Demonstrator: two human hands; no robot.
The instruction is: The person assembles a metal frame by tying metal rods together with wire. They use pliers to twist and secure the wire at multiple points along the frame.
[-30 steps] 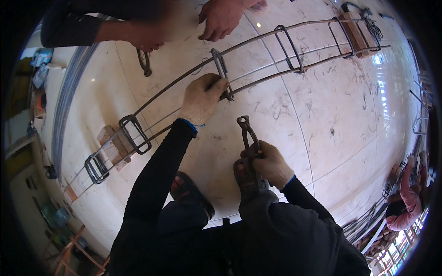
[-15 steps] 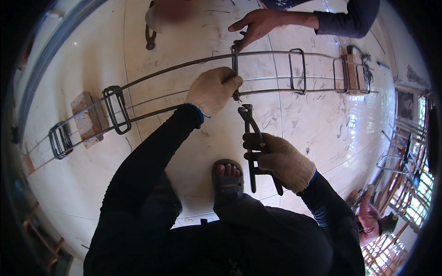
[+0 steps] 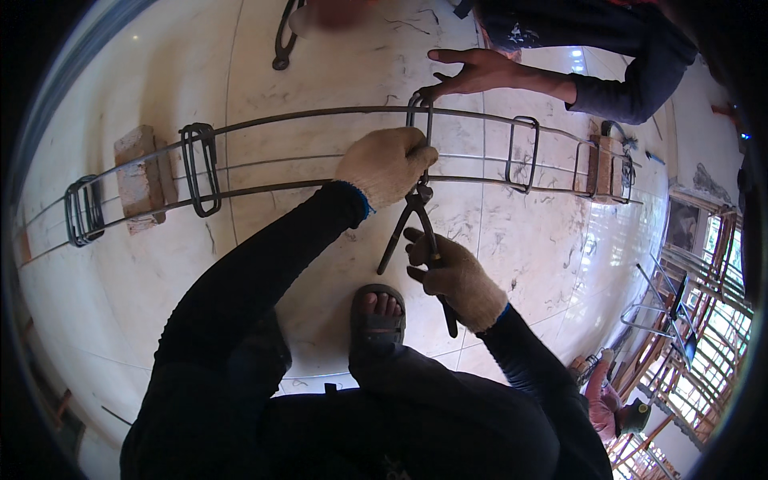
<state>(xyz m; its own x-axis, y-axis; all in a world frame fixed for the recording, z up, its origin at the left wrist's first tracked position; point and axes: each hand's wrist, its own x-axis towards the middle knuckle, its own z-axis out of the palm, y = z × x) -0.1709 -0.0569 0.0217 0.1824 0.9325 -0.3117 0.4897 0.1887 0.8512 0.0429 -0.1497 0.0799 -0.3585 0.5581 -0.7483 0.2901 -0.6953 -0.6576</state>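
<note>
My left hand (image 3: 387, 166), in a tan knitted glove, is closed around a rectangular steel stirrup (image 3: 430, 128) that loops about the long rebars (image 3: 300, 116). In my gloved right hand (image 3: 456, 278) is a pair of end-cutting pincers (image 3: 422, 214), its handles spread wide. The fingers curl round the right handle while the left handle stands free of them. The pincer jaws are up at the stirrup's near corner, by the near rebar; any wire between them is too small to make out. Another person's bare hand (image 3: 472, 72) touches the stirrup's far end.
Bricks (image 3: 140, 180) prop the rebar frame at left, and another brick (image 3: 606, 168) at right. Bunched stirrups (image 3: 200, 170) hang at left, a single stirrup (image 3: 522, 154) at right. Another pair of pincers (image 3: 283, 40) lies beyond the frame. Wire scraps litter the tiled floor.
The pincers in my right hand have moved up and left to the stirrup's near corner, and their handles have spread apart. My left hand stays on the stirrup. The view has shifted slightly.
</note>
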